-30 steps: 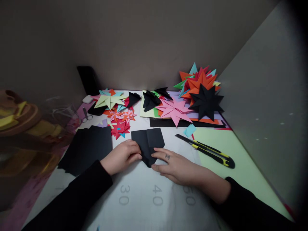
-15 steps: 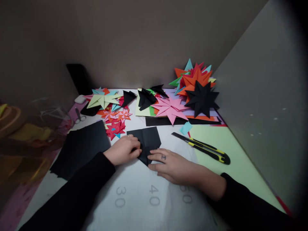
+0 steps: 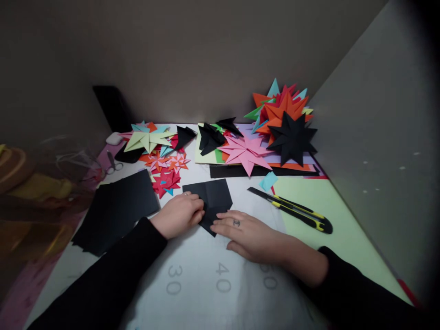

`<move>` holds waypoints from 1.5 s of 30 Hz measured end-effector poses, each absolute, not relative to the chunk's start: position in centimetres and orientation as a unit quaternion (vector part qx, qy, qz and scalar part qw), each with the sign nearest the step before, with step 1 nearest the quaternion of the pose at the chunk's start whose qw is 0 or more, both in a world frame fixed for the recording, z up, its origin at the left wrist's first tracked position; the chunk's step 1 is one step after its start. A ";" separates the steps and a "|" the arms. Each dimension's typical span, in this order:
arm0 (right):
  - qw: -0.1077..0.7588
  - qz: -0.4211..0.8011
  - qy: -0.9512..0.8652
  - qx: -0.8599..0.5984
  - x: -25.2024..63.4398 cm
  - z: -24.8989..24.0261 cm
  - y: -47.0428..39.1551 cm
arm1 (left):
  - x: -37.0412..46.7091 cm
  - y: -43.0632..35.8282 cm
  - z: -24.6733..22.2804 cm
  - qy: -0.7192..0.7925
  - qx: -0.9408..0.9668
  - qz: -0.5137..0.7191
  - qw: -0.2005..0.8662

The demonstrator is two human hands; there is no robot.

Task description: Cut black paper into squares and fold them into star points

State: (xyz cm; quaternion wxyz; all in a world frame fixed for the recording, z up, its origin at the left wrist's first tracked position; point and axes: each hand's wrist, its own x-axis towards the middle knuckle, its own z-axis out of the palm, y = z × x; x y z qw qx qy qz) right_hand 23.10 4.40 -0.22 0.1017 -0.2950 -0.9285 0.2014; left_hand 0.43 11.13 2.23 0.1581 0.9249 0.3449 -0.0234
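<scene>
The creased, folded sheet of black paper (image 3: 219,195) lies on the white mat with grey numbers (image 3: 194,295), between both hands; the left hand (image 3: 181,213) has fingers curled over the paper's left side, and whether they pinch it I cannot tell; the right hand (image 3: 250,233) keeps its fingers almost straight, tips resting on the lower right part without gripping.

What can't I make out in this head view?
Creased sheet's lower left: head view, hidden by left hand.
Its lower right: head view, hidden by right hand.
Brown object: head view, blurred, cut off by left edge.
Left sleeve: head view, cut off by bottom edge.
</scene>
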 end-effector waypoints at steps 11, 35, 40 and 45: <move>0.099 0.157 -0.942 -0.281 23.2 -0.8 4.2 | 0.1 11.0 1.9 0.344 0.927 -0.007 0.151; 0.107 0.191 -0.941 -0.259 23.6 0.0 4.4 | 0.6 10.4 1.5 0.376 0.919 -0.007 0.115; 0.104 0.205 -0.937 -0.263 23.4 0.5 4.5 | 0.8 10.3 1.5 0.388 0.916 -0.007 0.105; 0.109 0.205 -0.939 -0.255 23.5 0.5 4.5 | 0.8 10.3 1.4 0.391 0.915 -0.006 0.102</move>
